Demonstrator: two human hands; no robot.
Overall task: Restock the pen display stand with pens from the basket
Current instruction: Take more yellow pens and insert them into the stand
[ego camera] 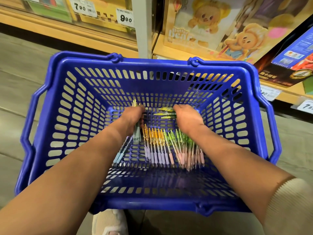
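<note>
Where the grey floor (20, 82) ran along the aisle, pale wooden shelves (101, 39) stood at its far edge, carrying bear-printed boxes (203, 22) and white price tags (125, 16). On that floor, close against the shelves, sat the blue basket (152, 62), its walls slotted and its handles down along the sides. Loose pens (159, 146) lay in rows across its bottom, orange- and green-topped with lilac and pink grips. Both bare arms reached down inside. The left hand (132, 117) was clenched round a bundle of grey-green pens (137, 134), held above the rows. The right hand (188, 117) lay over some yellow-green pens (165, 113) near the far wall, its fingers hidden, so their grip could not be told. A pale shoe (110, 221) showed below the near rim.
</note>
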